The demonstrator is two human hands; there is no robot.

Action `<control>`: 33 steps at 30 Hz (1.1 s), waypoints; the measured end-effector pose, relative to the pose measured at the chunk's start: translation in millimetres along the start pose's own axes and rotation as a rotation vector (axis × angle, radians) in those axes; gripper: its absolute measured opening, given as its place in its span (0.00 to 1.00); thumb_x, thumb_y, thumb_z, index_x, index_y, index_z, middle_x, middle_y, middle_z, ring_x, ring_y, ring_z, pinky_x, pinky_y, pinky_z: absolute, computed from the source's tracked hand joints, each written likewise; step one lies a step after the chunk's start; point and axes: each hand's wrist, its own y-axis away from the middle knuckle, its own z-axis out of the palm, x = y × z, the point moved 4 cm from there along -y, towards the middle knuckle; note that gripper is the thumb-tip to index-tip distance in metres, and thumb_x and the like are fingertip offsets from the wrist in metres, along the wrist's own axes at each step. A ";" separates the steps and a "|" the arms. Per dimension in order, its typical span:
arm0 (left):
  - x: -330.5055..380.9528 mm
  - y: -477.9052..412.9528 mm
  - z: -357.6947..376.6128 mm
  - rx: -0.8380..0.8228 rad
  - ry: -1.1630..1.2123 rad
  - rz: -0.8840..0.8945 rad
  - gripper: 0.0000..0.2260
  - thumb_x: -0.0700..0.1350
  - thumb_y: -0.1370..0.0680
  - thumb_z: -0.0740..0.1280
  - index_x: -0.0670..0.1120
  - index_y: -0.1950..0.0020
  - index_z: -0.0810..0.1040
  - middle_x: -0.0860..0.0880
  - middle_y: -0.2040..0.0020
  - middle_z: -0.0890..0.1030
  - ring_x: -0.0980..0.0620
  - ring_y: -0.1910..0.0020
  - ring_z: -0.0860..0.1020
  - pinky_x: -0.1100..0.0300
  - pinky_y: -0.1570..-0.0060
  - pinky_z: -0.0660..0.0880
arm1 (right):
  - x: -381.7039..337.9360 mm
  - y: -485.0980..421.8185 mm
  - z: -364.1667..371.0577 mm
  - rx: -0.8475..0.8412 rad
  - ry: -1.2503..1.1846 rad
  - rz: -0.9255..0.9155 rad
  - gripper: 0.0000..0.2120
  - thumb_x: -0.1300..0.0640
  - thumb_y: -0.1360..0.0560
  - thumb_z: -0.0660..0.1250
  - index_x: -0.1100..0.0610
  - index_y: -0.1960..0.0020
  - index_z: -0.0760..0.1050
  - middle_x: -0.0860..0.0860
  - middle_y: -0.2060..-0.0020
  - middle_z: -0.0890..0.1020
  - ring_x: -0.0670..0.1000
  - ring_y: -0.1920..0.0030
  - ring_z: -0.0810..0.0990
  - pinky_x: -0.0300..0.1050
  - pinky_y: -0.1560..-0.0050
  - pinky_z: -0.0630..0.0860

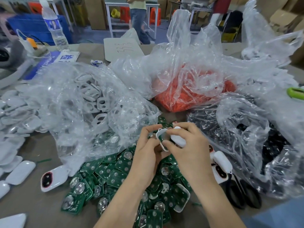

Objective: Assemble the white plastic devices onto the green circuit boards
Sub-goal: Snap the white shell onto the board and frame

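Nearest, a loose heap of green circuit boards [118, 176] covers the table [32, 208] in front of the person, spreading under both forearms. Just above the heap, the left hand [147, 150] curls its fingers round the near edge of a white frame [159, 132], and the right hand [190, 150] pinches the frame's other side with thumb and forefinger while its remaining fingers grip a white shell [178, 139]. Whether a board already sits inside the frame cannot be told. A finished white device [54, 176] lies left of the heap, another device [221, 163] right of it, beside black scissors [243, 195]. Farther back lie a clear bag of white frames [85, 102], a bag of black parts [246, 137] and a bag of orange parts [189, 91]. A water bottle [55, 28] stands at the far left.
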 end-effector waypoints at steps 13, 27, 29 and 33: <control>1.6 1.7 0.1 0.026 -0.040 0.034 0.15 0.32 0.19 0.55 0.47 0.39 0.74 0.46 0.52 0.78 0.51 0.57 0.79 0.62 0.62 0.79 | 0.5 -1.1 1.9 0.089 -0.002 -0.034 0.08 0.62 0.33 0.77 0.57 0.54 0.83 0.47 0.53 0.76 0.32 0.55 0.71 0.18 0.52 0.62; 3.0 2.2 1.5 0.039 -0.036 0.040 0.16 0.31 0.19 0.55 0.47 0.39 0.73 0.45 0.52 0.78 0.50 0.56 0.78 0.59 0.59 0.79 | -1.0 -3.4 3.5 0.070 -0.002 -0.040 0.07 0.61 0.32 0.77 0.55 0.55 0.84 0.46 0.54 0.76 0.33 0.55 0.72 0.19 0.51 0.62; 3.6 2.9 1.6 0.036 -0.024 0.036 0.16 0.31 0.19 0.55 0.46 0.38 0.73 0.45 0.51 0.79 0.50 0.55 0.79 0.58 0.58 0.79 | -0.6 -4.2 3.4 0.067 -0.008 -0.038 0.07 0.61 0.32 0.77 0.56 0.55 0.84 0.46 0.54 0.77 0.33 0.55 0.73 0.19 0.52 0.63; 4.3 5.5 3.6 0.027 -0.034 0.045 0.16 0.30 0.20 0.56 0.46 0.38 0.72 0.44 0.50 0.79 0.48 0.53 0.80 0.53 0.53 0.79 | 0.7 -4.4 3.1 0.076 -0.035 -0.034 0.07 0.61 0.33 0.78 0.56 0.56 0.84 0.45 0.55 0.77 0.35 0.56 0.75 0.20 0.52 0.64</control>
